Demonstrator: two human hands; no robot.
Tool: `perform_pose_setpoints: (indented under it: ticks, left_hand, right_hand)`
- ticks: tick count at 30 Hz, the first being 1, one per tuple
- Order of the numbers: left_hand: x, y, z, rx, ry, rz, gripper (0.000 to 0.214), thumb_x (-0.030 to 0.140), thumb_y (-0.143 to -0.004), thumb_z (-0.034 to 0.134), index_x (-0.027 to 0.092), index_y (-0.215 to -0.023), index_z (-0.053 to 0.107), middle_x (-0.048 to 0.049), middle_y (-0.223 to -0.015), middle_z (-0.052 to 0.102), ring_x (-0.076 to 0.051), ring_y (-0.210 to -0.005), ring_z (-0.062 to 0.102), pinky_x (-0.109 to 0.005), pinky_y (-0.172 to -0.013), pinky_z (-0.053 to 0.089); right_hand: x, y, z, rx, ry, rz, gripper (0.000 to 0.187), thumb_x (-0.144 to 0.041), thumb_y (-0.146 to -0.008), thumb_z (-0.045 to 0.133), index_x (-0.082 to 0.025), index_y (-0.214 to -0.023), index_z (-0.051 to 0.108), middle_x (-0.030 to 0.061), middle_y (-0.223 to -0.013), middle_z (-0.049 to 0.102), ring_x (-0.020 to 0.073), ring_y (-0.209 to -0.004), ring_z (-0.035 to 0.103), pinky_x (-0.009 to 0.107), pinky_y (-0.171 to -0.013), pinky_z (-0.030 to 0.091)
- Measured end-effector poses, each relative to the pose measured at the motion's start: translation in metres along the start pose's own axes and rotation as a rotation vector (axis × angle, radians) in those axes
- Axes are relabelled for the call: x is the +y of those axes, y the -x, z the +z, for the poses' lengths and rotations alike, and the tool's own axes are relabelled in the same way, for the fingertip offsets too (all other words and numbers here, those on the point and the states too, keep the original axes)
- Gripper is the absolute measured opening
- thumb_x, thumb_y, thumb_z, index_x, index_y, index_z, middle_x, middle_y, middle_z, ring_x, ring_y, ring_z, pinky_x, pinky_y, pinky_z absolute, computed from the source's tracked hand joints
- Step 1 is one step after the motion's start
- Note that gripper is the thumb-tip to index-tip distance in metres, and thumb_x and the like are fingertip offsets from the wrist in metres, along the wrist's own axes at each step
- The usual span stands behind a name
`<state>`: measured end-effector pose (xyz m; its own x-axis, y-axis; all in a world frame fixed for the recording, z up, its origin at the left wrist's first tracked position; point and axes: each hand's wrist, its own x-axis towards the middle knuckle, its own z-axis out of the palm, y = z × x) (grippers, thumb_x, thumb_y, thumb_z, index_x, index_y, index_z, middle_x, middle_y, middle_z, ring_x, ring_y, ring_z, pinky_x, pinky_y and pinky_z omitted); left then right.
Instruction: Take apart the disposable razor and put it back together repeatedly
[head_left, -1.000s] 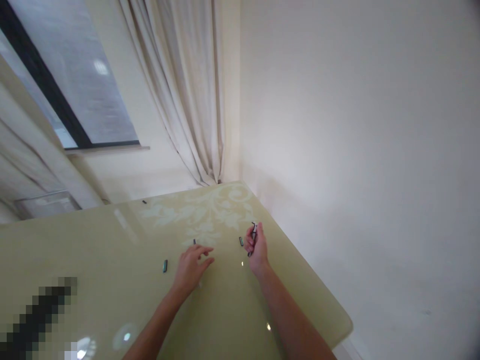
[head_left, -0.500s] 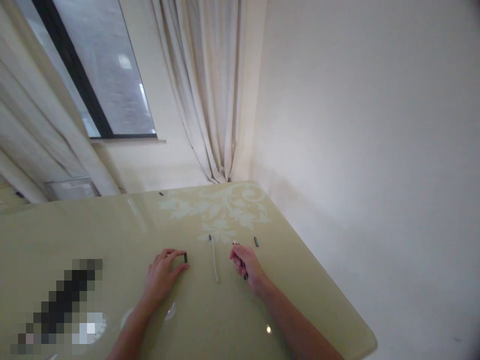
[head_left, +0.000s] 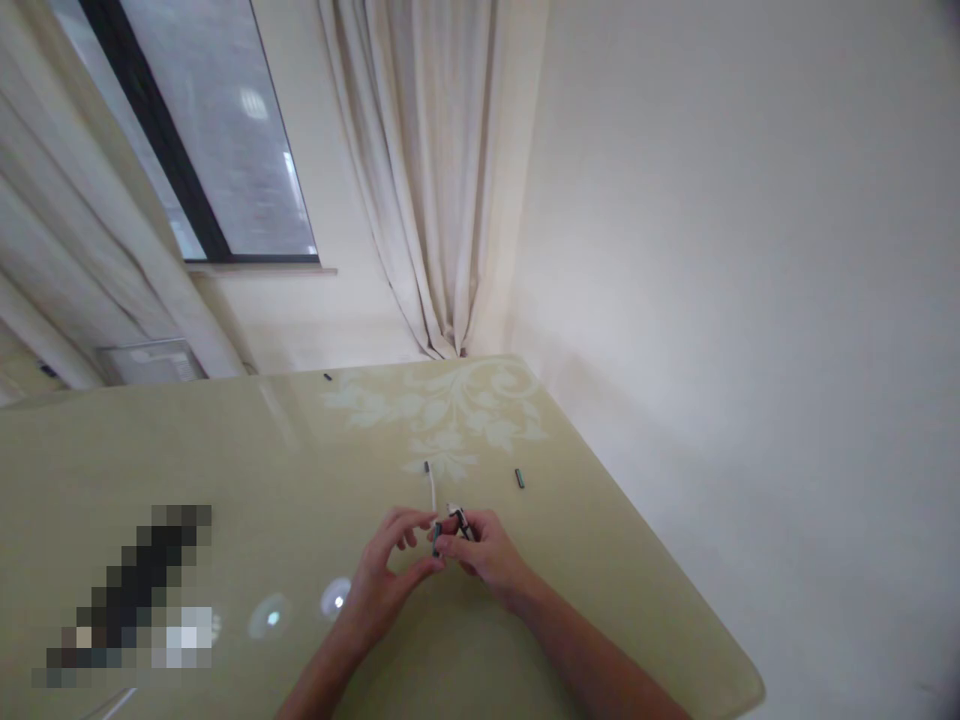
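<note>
My left hand and my right hand meet low over the pale green glossy table. The left fingers pinch a small dark cylinder, held upright between the two hands. The right hand is closed around a small black and white object whose tip pokes out above the fingers. A thin white stick with a dark tip lies on the table just beyond the hands. Another small dark cylinder lies to the right of it.
A pale floral pattern marks the table's far corner. A tiny dark piece lies near the far edge. A blurred-out patch covers something at the left. Curtains, a window and a plain wall stand behind.
My left hand picked up the small dark cylinder from the table at the left and carried it right. Both hands came together in the middle.
</note>
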<state>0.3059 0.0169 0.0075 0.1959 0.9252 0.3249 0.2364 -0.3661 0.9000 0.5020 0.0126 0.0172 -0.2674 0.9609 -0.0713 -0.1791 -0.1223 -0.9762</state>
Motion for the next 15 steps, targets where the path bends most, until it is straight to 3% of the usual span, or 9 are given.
perform_pose_setpoints:
  ticks: [3, 8, 11, 15]
  left_hand:
    - [0.004, -0.001, -0.001, -0.016, 0.087, -0.168, 0.054, 0.049, -0.077, 0.085, 0.025, -0.125, 0.074, -0.0045, -0.097, 0.073, -0.017, -0.072, 0.059, -0.029, -0.068, 0.05]
    - [0.014, 0.0, 0.001, -0.163, 0.246, -0.38, 0.046, 0.061, -0.083, 0.075, 0.019, -0.102, 0.083, -0.0038, -0.078, 0.073, -0.022, -0.082, 0.066, -0.03, -0.076, 0.051]
    - [0.02, 0.002, 0.004, -0.198, 0.267, -0.422, 0.046, 0.061, -0.083, 0.076, 0.019, -0.102, 0.083, -0.0028, -0.075, 0.073, -0.021, -0.076, 0.064, -0.028, -0.069, 0.048]
    - [0.019, 0.005, 0.003, -0.197, 0.36, -0.46, 0.045, 0.056, -0.082, 0.08, 0.022, -0.111, 0.082, -0.0053, -0.095, 0.08, -0.021, -0.084, 0.066, -0.027, -0.07, 0.047]
  right_hand:
    - [-0.005, 0.002, -0.003, 0.074, 0.187, -0.176, 0.034, -0.05, -0.077, 0.087, -0.018, -0.083, 0.077, -0.0052, -0.062, 0.05, 0.0104, -0.056, 0.039, 0.023, -0.054, 0.029]
    - [-0.006, 0.008, -0.011, 0.092, 0.655, -0.544, 0.02, -0.039, -0.093, 0.075, -0.02, -0.088, 0.078, 0.003, -0.078, 0.062, 0.0172, -0.072, 0.056, 0.027, -0.066, 0.041]
    - [-0.002, 0.011, -0.014, 0.013, 0.819, -0.639, 0.016, -0.034, -0.099, 0.067, -0.024, -0.106, 0.078, 0.0053, -0.086, 0.067, 0.0185, -0.076, 0.06, 0.028, -0.07, 0.044]
    - [-0.003, 0.014, -0.013, -0.007, 0.805, -0.624, 0.023, -0.037, -0.098, 0.069, -0.027, -0.118, 0.074, 0.0053, -0.092, 0.067, 0.019, -0.079, 0.061, 0.028, -0.072, 0.045]
